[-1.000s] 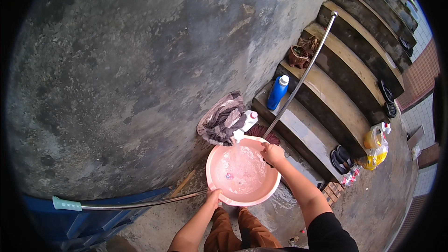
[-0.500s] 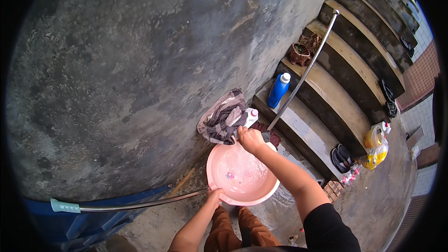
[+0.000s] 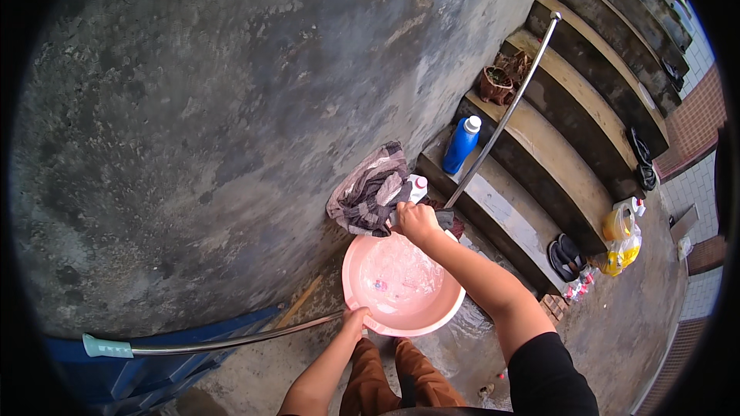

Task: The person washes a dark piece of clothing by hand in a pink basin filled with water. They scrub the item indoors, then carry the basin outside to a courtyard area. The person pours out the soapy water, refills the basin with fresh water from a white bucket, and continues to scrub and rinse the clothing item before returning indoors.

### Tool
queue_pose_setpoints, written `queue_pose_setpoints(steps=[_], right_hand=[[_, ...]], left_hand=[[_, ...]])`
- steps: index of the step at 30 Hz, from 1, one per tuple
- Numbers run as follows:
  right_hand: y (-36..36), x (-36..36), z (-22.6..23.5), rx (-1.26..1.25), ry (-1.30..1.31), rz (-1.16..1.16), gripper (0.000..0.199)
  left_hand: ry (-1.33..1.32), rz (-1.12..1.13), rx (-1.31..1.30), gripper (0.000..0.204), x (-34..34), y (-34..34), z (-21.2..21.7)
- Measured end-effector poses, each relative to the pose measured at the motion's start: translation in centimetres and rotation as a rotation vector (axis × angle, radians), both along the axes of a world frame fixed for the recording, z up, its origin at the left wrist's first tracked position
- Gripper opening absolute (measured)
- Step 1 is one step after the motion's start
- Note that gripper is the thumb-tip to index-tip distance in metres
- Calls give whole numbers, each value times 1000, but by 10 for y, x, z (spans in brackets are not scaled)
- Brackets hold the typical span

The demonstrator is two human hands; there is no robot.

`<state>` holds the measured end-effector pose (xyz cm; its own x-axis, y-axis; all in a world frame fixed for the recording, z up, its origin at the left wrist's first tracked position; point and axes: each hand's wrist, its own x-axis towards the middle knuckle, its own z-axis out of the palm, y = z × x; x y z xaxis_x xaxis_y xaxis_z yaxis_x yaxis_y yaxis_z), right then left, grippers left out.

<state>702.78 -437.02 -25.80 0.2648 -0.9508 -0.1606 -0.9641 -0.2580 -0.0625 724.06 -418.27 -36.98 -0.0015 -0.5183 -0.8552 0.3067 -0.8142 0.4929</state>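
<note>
One pink basin point(image 3: 449, 304) holds shallow, rippled clear water point(image 3: 401, 266), with small coloured marks at its bottom. On my feed, a blue bottle point(image 3: 460, 146) with a white cap stands near the wall end of a low step point(image 3: 505, 208); a white jug point(image 3: 418, 186) with a red cap is partly hidden by the right hand point(image 3: 417, 221). I cannot see inside either.

A second ago that hand was at the basin's right rim; now it is by the far rim, beside the patterned cloth point(image 3: 366, 192). Its fingers are curled in, and I cannot tell whether they enclose anything. The left hand point(image 3: 354, 319) has stayed at the near-left rim, thumb over the edge, closed on it. The basin thus lies against the left fingers, nearer the body than the right ones.
</note>
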Motion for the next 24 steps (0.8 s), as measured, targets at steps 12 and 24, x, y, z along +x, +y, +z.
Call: queue_pose_setpoints(steps=[12, 24], right_hand=[[5, -4, 2, -131, -13, 177, 15], [10, -8, -2, -230, -4, 227, 12]], left_hand=[[33, 9, 3, 31, 3, -8, -5], [27, -51, 14, 36, 3, -6, -11]])
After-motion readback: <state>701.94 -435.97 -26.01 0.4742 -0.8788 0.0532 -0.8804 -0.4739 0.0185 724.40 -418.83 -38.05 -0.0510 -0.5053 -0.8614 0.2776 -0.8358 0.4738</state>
